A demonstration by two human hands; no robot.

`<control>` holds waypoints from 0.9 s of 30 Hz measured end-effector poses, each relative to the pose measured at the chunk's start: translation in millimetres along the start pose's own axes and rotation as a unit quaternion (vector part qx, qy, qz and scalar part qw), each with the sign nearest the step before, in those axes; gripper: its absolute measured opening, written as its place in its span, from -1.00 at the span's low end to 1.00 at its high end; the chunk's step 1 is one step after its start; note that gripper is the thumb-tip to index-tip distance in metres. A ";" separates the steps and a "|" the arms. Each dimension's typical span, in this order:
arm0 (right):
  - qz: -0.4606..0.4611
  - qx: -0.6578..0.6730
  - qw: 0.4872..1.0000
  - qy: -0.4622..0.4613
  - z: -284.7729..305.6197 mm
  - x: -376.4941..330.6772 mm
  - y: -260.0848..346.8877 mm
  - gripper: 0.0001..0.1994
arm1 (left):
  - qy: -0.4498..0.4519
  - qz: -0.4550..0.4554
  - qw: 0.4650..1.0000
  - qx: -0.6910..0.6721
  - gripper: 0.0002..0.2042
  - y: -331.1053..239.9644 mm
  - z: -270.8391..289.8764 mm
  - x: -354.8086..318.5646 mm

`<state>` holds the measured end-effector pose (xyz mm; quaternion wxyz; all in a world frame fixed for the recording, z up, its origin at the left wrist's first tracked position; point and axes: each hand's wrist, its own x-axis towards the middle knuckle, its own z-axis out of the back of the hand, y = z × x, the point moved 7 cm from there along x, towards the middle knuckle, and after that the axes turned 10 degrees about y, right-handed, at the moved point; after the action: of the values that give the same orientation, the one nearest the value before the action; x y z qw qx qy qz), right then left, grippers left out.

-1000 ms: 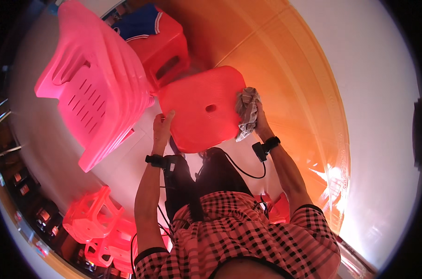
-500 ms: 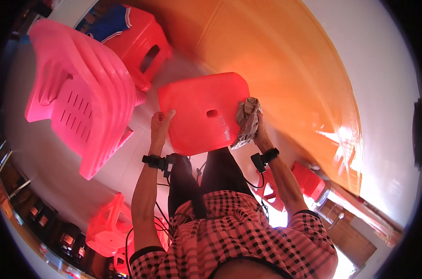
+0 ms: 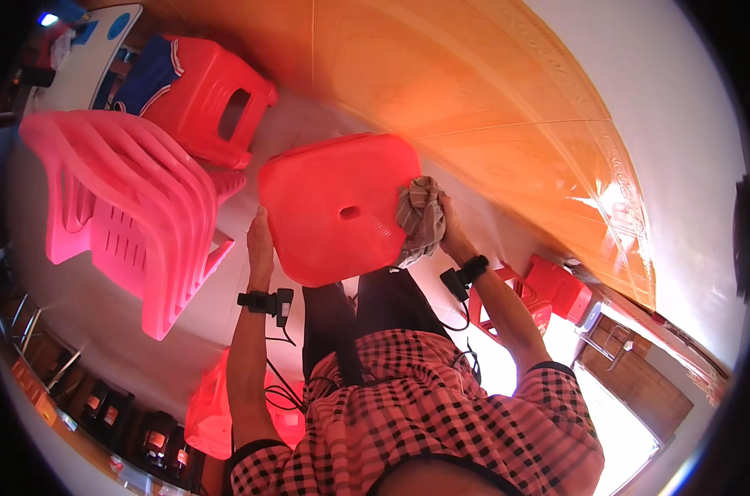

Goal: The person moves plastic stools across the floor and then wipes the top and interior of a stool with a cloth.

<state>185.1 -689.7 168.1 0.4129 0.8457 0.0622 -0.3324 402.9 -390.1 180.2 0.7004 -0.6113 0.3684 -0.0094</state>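
A red plastic stool (image 3: 325,211) with a square seat and a small slot in its middle is in front of my legs. At its left edge is my left hand (image 3: 260,246), which grips the side; its fingers are partly hidden. My right hand (image 3: 451,227) closes around a crumpled grey-brown striped cloth (image 3: 421,217), pressed against the stool's right edge. The cloth covers part of the seat's corner. Whether the stool's legs touch the floor is hidden.
A pink slatted plastic chair (image 3: 135,215) stands at the left. Behind it is another red stool (image 3: 214,103) with dark blue fabric (image 3: 152,74) on it. An orange panel (image 3: 474,91) runs along the far right. More red stools (image 3: 210,409) stand at the lower left.
My view has shifted, so the chair and the far stool sit lower and further left. My left thumb has left the seat top, and that hand is now along the stool's side.
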 end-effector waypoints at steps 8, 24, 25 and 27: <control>0.140 0.014 0.989 0.037 -24.9 8.2 28.7 -0.49 | -0.046 0.089 0.995 -0.023 -0.42 -2.3 7.8 -4.7; 0.066 -0.370 0.924 -0.064 -21.7 -12.9 32.1 -0.68 | -0.035 0.069 0.996 0.045 -0.52 -4.1 11.4 -22.2; 0.103 -0.361 0.918 -0.130 -28.6 -20.0 36.0 -0.68 | -0.042 0.070 0.996 0.040 -0.52 1.3 14.9 -24.7; 0.140 -0.353 0.906 -0.188 -35.0 -30.1 38.8 -0.69 | -0.011 0.086 0.994 0.069 -0.53 12.8 18.5 -27.6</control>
<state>194.5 -684.0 227.3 0.7310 0.5661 -0.0224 -0.3804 387.0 -358.4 182.7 0.7429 -0.5277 0.4106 0.0323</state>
